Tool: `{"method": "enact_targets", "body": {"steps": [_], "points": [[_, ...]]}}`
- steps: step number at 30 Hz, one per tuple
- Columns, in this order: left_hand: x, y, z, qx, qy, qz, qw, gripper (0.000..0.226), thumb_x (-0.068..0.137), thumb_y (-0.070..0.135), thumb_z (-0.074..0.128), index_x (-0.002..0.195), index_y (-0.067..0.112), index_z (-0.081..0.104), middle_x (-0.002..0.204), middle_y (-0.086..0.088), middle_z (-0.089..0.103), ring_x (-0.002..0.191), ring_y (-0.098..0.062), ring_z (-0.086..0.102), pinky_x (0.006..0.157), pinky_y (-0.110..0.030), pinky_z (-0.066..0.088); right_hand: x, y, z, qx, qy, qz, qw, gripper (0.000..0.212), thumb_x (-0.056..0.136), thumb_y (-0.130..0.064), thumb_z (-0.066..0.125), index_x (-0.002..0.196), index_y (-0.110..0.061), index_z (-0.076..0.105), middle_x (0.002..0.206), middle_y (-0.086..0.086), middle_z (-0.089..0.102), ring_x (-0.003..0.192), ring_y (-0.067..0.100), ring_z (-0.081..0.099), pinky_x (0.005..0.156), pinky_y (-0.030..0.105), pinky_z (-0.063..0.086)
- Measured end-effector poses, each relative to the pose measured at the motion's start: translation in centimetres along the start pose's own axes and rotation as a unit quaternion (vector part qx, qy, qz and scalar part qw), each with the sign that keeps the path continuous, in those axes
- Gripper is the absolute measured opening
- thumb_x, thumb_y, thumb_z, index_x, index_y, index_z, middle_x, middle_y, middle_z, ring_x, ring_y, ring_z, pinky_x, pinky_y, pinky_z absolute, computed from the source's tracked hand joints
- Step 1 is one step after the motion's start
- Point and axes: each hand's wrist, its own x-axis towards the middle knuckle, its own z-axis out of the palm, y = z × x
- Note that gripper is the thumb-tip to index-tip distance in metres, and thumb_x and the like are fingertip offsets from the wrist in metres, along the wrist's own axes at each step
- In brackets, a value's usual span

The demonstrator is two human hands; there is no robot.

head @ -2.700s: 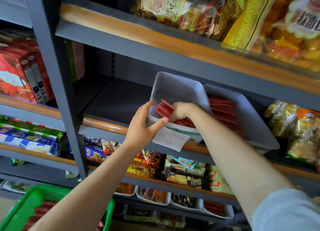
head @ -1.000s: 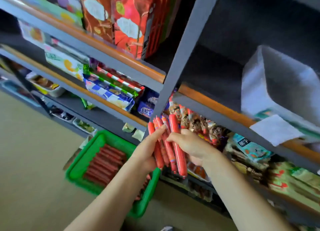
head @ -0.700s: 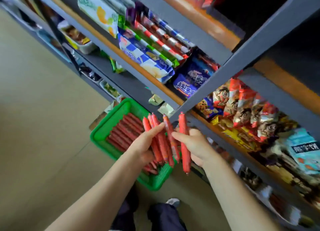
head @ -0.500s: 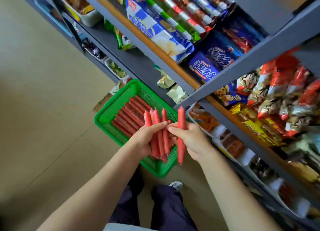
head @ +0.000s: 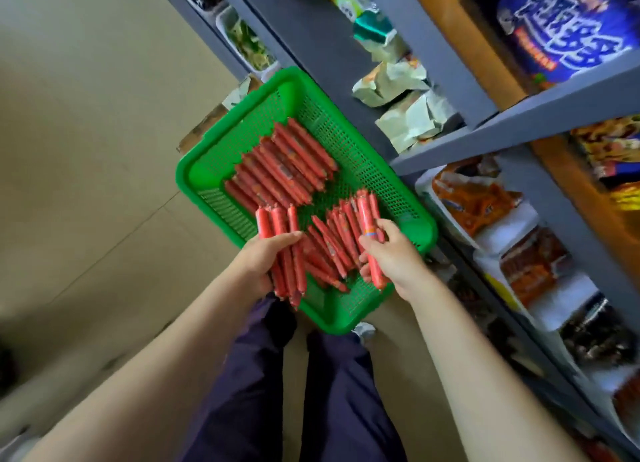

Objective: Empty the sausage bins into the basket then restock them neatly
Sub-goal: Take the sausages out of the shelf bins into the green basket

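Observation:
A green mesh basket (head: 349, 142) sits on the floor beside the shelving, with several red sausage sticks (head: 284, 165) lying side by side in its far half and more (head: 332, 239) in a loose pile nearer me. My left hand (head: 263, 257) grips a bundle of red sausages (head: 285, 253) above the basket's near left edge. My right hand (head: 391, 257) holds a single sausage (head: 369, 233) over the near right part of the basket. The sausage bins are out of view.
Grey metal shelving (head: 485, 129) runs along the right, stocked with snack packets (head: 405, 115) and white trays of packaged food (head: 485, 198). My dark-trousered legs (head: 311, 392) stand just below the basket. Beige floor (head: 86, 149) lies to the left.
My view has tilted down from the shelf to the basket. Both hands have lowered the sausages from shelf height to just above it and moved apart, the right hand keeping one sausage.

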Motion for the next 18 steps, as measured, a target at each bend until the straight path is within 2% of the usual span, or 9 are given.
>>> {"method": "enact_targets", "body": {"steps": [3,5,7,9,12,15,18], "points": [[1.8,-0.3,-1.6,-0.003,0.018,0.002,1.0,0.006,0.092,0.004,0.06,0.097,0.003,0.063,0.077,-0.012,0.068,0.054,-0.016,0.067,0.049,-0.023,0.053,2.5,1.9,1.9,-0.037,-0.014,0.017,0.999,0.018,0.101,-0.022,0.049,0.118,-0.023,0.05,0.059,0.008,0.047,0.033,0.012,0.037,0.036,0.017,0.029],[2.8,-0.3,-2.4,0.006,0.036,0.021,0.999,0.014,0.09,0.004,0.063,0.104,0.003,0.063,0.082,-0.014,0.065,0.059,-0.017,0.066,0.052,-0.023,0.054,4.0,1.8,3.4,-0.055,-0.018,0.015,0.998,0.009,0.098,-0.013,0.047,0.104,-0.016,0.052,0.061,0.008,0.047,0.034,0.01,0.036,0.034,0.015,0.026],[3.4,0.1,-3.0,0.019,0.049,0.041,0.998,0.016,0.088,0.003,0.066,0.104,0.006,0.063,0.089,-0.016,0.063,0.068,-0.021,0.064,0.062,-0.027,0.055,5.4,0.9,4.9,-0.073,-0.023,0.002,0.997,0.011,0.091,-0.005,0.046,0.092,-0.012,0.054,0.065,0.007,0.051,0.039,0.01,0.04,0.034,0.017,0.027],[3.8,0.7,-3.5,0.03,0.055,0.054,0.997,0.016,0.087,0.003,0.067,0.101,0.008,0.063,0.089,-0.016,0.064,0.071,-0.022,0.064,0.066,-0.03,0.055,6.5,-0.5,6.1,-0.052,-0.027,-0.022,0.998,0.018,0.088,-0.003,0.048,0.098,-0.014,0.059,0.068,0.005,0.054,0.042,0.009,0.045,0.036,0.019,0.03],[3.9,1.6,-4.0,0.014,0.049,0.06,0.997,0.016,0.088,0.003,0.066,0.103,0.005,0.063,0.08,-0.013,0.068,0.06,-0.017,0.068,0.054,-0.025,0.054,7.7,-2.8,7.2,0.038,-0.02,-0.048,0.998,0.035,0.088,0.0,0.056,0.111,-0.025,0.06,0.071,0.0,0.058,0.047,0.007,0.052,0.042,0.02,0.033],[4.1,2.1,-4.3,0.0,0.04,0.06,0.997,0.016,0.088,0.005,0.066,0.104,0.005,0.064,0.081,-0.012,0.07,0.063,-0.017,0.069,0.053,-0.025,0.054,8.5,-4.5,7.7,0.09,-0.037,-0.058,0.994,0.031,0.093,-0.006,0.056,0.121,-0.019,0.059,0.075,0.003,0.06,0.05,0.008,0.053,0.045,0.02,0.032],[4.4,2.0,-4.3,-0.014,0.033,0.055,0.998,0.016,0.089,0.005,0.066,0.105,0.003,0.065,0.082,-0.012,0.07,0.064,-0.018,0.07,0.054,-0.025,0.054,9.1,-5.5,8.2,0.119,-0.068,-0.062,0.989,0.029,0.097,-0.015,0.056,0.125,-0.021,0.054,0.09,0.005,0.065,0.063,0.014,0.061,0.05,0.021,0.041]]}}
